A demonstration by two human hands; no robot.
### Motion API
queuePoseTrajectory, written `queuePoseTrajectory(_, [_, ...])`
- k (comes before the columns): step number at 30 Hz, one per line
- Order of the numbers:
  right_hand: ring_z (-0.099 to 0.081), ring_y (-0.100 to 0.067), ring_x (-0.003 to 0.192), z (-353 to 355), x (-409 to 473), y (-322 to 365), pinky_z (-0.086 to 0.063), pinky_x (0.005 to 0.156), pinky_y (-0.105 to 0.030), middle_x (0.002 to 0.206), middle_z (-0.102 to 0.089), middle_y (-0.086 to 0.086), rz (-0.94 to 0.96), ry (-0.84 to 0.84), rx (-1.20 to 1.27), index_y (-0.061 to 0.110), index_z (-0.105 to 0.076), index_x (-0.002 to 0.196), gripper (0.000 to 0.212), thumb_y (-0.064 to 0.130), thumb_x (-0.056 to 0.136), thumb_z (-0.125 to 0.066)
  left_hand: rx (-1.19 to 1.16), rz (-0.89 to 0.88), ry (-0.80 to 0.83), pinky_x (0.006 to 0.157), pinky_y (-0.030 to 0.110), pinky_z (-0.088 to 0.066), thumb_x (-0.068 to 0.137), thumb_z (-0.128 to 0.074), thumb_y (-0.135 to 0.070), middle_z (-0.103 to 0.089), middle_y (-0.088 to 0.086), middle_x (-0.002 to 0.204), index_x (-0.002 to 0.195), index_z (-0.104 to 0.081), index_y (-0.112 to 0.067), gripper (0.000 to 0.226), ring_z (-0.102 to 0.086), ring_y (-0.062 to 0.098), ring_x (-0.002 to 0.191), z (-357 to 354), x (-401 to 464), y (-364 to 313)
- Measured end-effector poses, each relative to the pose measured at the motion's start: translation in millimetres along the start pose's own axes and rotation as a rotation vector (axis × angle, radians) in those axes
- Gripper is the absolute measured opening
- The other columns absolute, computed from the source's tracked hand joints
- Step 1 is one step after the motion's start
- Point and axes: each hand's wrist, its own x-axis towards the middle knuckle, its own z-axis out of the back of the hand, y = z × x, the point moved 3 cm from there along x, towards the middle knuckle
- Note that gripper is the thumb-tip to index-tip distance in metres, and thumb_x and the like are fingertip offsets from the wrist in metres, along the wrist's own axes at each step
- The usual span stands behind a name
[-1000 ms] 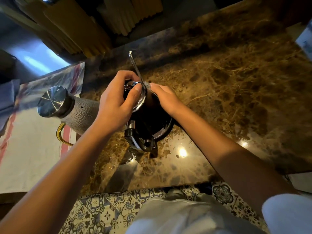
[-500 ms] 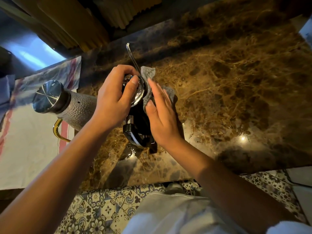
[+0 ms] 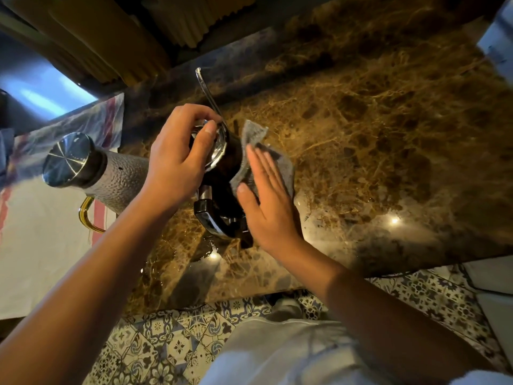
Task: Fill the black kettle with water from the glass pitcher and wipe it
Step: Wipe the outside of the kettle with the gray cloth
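The black kettle (image 3: 222,173) stands on the brown marble counter (image 3: 374,140), its thin gooseneck spout (image 3: 206,91) pointing away and its black handle (image 3: 211,220) toward me. My left hand (image 3: 175,162) grips the kettle's shiny lid from above. My right hand (image 3: 266,201) lies flat, fingers straight, pressing a grey cloth (image 3: 255,137) against the kettle's right side. The glass pitcher (image 3: 111,176), textured with a steel lid and gold handle, stands to the left of the kettle.
A white towel with red stripes (image 3: 41,245) lies under the pitcher on the left. Yellow chair backs (image 3: 111,37) stand beyond the counter. The counter's near edge runs just above a patterned tile floor (image 3: 172,343).
My right hand has slid from the kettle's top down its right side, flattening on the cloth, which now shows above the fingers. My left hand stays on the lid.
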Motion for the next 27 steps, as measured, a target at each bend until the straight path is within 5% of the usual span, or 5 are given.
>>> queuePoseTrajectory(8, [-0.029, -0.018, 0.155, 0.3, 42.8, 13.6, -0.02, 0.126, -0.049, 0.164, -0.04, -0.003, -0.003, 0.01, 0.136, 0.019, -0.038, 0.158, 0.06, 0.046, 0.106, -0.024, 0.005, 0.017, 0.006, 0.087, 0.022, -0.043, 0.107, -0.047, -0.027, -0.059, -0.006, 0.116, 0.124, -0.06, -0.018, 0.024, -0.053, 0.005, 0.103, 0.0, 0.2, -0.4])
queuePoseTrajectory(17, [-0.016, -0.008, 0.157, -2.5, -6.2, -16.7, -0.024, 0.127, -0.04, 0.171, -0.021, 0.007, -0.274, -0.061, 0.126, 0.028, -0.021, 0.164, 0.058, 0.044, 0.109, -0.035, -0.011, 0.034, 0.001, 0.089, 0.028, -0.044, 0.108, -0.045, -0.027, -0.062, 0.0, 0.121, 0.126, -0.06, -0.018, 0.025, -0.055, 0.01, 0.109, -1.6, -0.9, 1.7])
queuePoseTrajectory(22, [-0.009, -0.012, 0.16, -13.0, -31.4, -9.6, -0.019, 0.128, -0.035, 0.173, -0.017, 0.001, -0.118, -0.09, 0.002, 0.022, -0.02, 0.164, 0.064, 0.039, 0.108, -0.045, 0.008, 0.025, -0.028, 0.087, 0.018, -0.042, 0.108, -0.044, -0.026, -0.06, -0.004, 0.119, 0.125, -0.06, -0.016, 0.025, -0.052, 0.002, 0.106, -1.8, -2.1, -0.3])
queuePoseTrajectory(27, [-0.015, -0.014, 0.158, -4.3, -7.9, 6.2, -0.019, 0.127, -0.036, 0.167, -0.033, -0.001, 0.013, -0.099, -0.01, 0.021, -0.034, 0.16, 0.063, 0.035, 0.103, -0.059, -0.004, 0.014, -0.023, 0.088, 0.03, -0.046, 0.108, -0.044, -0.027, -0.064, 0.002, 0.118, 0.124, -0.06, -0.014, 0.026, -0.057, 0.009, 0.105, -1.5, -1.1, 0.5])
